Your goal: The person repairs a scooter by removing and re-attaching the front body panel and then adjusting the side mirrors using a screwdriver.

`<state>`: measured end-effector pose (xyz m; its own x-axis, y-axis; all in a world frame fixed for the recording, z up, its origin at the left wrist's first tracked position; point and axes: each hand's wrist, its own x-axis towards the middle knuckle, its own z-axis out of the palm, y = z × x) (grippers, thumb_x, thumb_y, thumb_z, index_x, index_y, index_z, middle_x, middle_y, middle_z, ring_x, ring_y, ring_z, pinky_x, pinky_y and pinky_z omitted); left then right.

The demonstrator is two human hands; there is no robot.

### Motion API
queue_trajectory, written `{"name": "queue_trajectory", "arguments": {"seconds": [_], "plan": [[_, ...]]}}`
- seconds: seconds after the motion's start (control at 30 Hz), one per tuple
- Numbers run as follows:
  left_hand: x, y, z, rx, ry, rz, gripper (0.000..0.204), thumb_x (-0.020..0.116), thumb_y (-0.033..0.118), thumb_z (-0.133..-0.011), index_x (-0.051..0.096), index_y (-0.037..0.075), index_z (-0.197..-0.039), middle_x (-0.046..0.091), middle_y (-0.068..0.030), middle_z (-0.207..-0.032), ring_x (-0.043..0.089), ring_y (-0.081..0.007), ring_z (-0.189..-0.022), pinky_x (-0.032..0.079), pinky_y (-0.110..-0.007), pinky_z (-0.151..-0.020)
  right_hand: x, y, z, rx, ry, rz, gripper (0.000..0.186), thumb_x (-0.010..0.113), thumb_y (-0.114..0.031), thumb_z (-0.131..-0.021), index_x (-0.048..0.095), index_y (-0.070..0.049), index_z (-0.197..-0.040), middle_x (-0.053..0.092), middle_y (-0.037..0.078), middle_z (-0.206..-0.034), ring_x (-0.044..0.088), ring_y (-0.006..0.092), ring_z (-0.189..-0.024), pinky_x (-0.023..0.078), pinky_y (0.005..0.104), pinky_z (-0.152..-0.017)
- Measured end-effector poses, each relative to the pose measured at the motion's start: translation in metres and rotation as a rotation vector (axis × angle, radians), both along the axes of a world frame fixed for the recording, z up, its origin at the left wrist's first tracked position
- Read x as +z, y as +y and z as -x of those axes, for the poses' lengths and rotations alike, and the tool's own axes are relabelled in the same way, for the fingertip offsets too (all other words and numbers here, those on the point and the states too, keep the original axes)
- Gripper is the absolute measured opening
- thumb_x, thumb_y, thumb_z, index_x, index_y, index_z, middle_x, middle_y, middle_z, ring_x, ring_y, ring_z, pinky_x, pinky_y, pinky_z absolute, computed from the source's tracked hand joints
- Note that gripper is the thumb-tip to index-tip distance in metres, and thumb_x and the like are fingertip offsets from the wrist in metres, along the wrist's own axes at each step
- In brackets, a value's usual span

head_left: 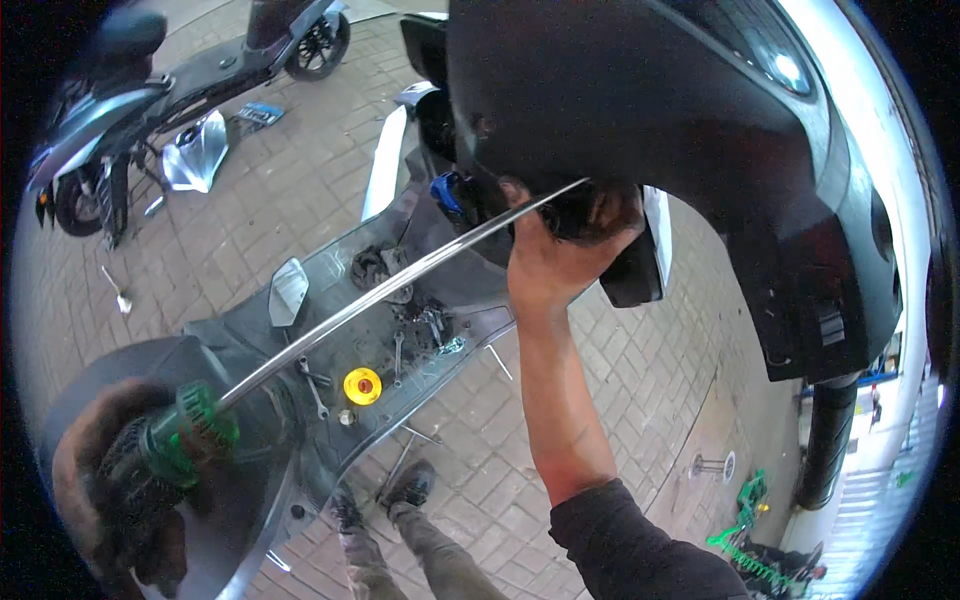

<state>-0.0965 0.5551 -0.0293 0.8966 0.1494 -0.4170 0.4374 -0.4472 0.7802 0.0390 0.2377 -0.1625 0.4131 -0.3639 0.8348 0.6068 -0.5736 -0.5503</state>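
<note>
At the lower left my left hand [90,455], somewhat blurred, is closed around the green handle [195,435] of a long screwdriver. Its thin metal shaft [400,277] runs up and right to the underside of a scooter's dark front panel [640,95]. There the tip is hidden. My right hand [565,255] reaches up beneath that panel, beside the far end of the shaft. Its thumb lies near the shaft and the fingers curl around a dark part that I cannot make out. A blue part [447,195] shows left of this hand.
Several wrenches [398,360], a yellow round object [363,386], a dark cloth [380,272] and a silver plate-like piece [288,292] lie on the scooter's footboard [440,375]. Another scooter [200,85] stands at the upper left beside a silver fairing [197,152] on the paving.
</note>
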Motion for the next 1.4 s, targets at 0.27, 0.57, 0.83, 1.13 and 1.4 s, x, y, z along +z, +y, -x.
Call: {"name": "queue_trajectory", "arguments": {"seconds": [0.27,0.57,0.83,1.13,1.4], "plan": [[-0.006,0.018,0.012,-0.201,-0.036,0.091,0.052,0.066,0.029,-0.077,0.047,-0.002,-0.115,0.054,-0.018,-0.101,0.056,-0.0251,-0.092,0.048,-0.034,-0.073,-0.017,-0.006,-0.007,-0.164,-0.052,0.193,0.092,0.085,-0.015,-0.058,0.025,0.005,-0.125,0.041,0.021,-0.126,0.038,0.0308,-0.118,0.025,0.0416,-0.103],[0.008,0.035,0.032,-0.287,-0.214,-0.106,0.044,0.066,0.02,-0.074,0.052,0.0,-0.111,0.054,-0.0136,-0.089,0.054,-0.0241,-0.08,0.045,-0.035,-0.066,0.001,0.008,-0.001,0.05,-0.052,0.047,0.075,0.08,-0.007,-0.065,0.028,0.006,-0.118,0.045,0.02,-0.119,0.041,0.0258,-0.116,0.027,0.0422,-0.106],[0.043,0.039,0.034,-0.555,-0.589,-0.823,0.039,0.066,0.012,-0.071,0.055,0.003,-0.108,0.053,-0.0096,-0.079,0.052,-0.0231,-0.07,0.043,-0.035,-0.059,0.005,0.013,0.006,0.024,0.001,0.102,0.073,0.077,-0.006,-0.068,0.026,0.005,-0.12,0.039,0.021,-0.126,0.036,0.0292,-0.12,0.024,0.0442,-0.104],[-0.153,-0.071,0.171,-0.577,0.011,-0.186,0.047,0.06,0.026,-0.078,0.048,0.004,-0.118,0.057,-0.0176,-0.091,0.055,-0.0375,-0.082,0.045,-0.046,-0.071,-0.114,0.032,0.254,0.359,1.008,-0.127,0.043,0.048,-0.026,-0.091,0.04,0.002,-0.122,0.046,0.015,-0.12,0.044,0.0251,-0.112,0.034,0.0365,-0.095],[-0.298,-0.218,0.141,-1.291,0.198,-0.027,0.03,0.048,0.022,-0.081,0.058,0.001,-0.098,0.06,-0.0183,-0.09,0.06,-0.035,-0.087,0.048,-0.047,-0.074,-0.192,-0.076,0.479,-0.192,1.839,-1.425,0.023,0.059,-0.017,-0.085,0.047,-0.003,-0.099,0.053,0.011,-0.076,0.057,0.0245,-0.057,0.051,0.0376,-0.05]]}}
